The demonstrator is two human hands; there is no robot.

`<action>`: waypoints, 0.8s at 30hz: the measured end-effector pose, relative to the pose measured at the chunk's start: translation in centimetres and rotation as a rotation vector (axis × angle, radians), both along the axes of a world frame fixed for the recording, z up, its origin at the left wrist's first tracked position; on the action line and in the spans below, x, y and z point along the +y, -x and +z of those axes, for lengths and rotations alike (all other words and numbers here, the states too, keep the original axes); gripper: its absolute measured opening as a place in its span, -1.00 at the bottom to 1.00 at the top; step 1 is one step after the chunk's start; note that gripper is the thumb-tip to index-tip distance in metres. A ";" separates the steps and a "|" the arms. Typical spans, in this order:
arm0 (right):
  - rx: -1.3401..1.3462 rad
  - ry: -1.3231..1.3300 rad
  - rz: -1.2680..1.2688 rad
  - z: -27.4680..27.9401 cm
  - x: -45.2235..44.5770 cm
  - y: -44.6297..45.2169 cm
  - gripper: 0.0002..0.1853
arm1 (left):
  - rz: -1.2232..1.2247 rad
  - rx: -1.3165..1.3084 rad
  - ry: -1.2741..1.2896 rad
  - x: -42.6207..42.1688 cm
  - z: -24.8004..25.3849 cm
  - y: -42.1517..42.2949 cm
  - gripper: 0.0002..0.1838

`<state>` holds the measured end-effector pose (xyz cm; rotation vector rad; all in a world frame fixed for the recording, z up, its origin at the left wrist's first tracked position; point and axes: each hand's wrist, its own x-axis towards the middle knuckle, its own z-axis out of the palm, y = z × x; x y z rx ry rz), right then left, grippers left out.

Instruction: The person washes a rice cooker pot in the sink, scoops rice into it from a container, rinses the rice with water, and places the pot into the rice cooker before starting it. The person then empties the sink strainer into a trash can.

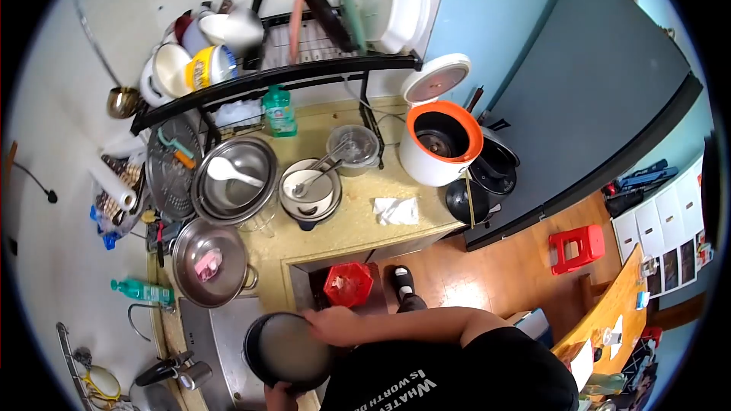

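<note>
A dark round pot [259,350] with cloudy, pale liquid in it is held over the edge of the sink [237,327]. My right hand [331,326] grips its rim on the upper right side. At the bottom of the view, my left hand [280,396] holds the pot's lower edge, partly cut off by the frame. Above the pot, a steel pan [190,259] with a pink item [208,265] inside rests on the counter. A red bin [349,285] stands below the counter, near my right hand.
An open white rice cooker [426,164] with an orange rim stands on the counter [354,213], beside a black pan [467,202]. Steel bowls [236,175], a stacked white bowl [308,186] and a green bottle [280,110] sit by the black dish rack [266,76]. A red stool [576,250] is on the floor.
</note>
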<state>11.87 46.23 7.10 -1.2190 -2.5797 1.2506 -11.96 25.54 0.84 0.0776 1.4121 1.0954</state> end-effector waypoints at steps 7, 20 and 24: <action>0.358 -0.430 -0.279 3.8 10.4 -19.4 -0.59 | -0.228 0.307 0.002 18.6 8.4 -17.8 -0.55; 0.333 -0.375 -0.724 11.2 27.9 -46.2 -0.81 | -0.564 0.408 -0.489 46.8 15.3 -42.8 -0.48; 0.402 -0.337 -0.812 7.6 31.6 -50.4 -0.71 | -0.658 0.425 -0.445 52.0 15.1 -46.4 -0.51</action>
